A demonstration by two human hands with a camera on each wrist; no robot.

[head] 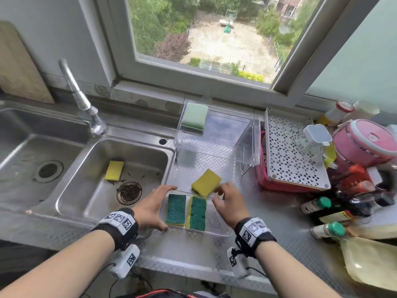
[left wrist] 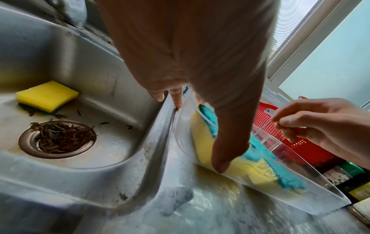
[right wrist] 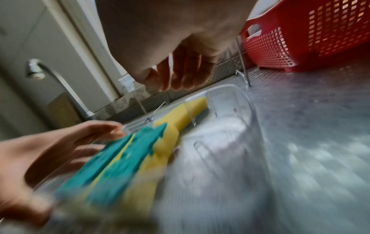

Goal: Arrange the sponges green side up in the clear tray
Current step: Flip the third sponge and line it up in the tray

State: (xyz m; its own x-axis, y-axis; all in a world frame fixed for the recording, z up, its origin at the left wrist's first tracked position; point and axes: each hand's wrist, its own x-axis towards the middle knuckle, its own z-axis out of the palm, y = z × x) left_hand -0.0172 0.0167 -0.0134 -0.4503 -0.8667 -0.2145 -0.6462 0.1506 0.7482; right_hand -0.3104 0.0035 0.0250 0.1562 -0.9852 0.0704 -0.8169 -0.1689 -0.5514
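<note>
While my left hand (head: 151, 208) is bracing the left wall of the clear tray (head: 217, 232) with thumb and straight fingers spread along it, my right hand (head: 228, 203) is hovering at the far right rim, fingers loosely curled and holding nothing. I judge the step to be fetching the yellow-up sponge (head: 206, 182) lying just beyond the tray, centre of the frame. To do it well I am keeping the tray pinned, pinching the sponge by its short edges, flipping it and laying it in the free right part. Two sponges (head: 176, 209) are already lying side by side, green up, in the tray's left half, the right one showing a yellow edge. Another sponge (head: 114, 170) is sitting yellow-up in the sink (head: 90, 160), left of centre.
</note>
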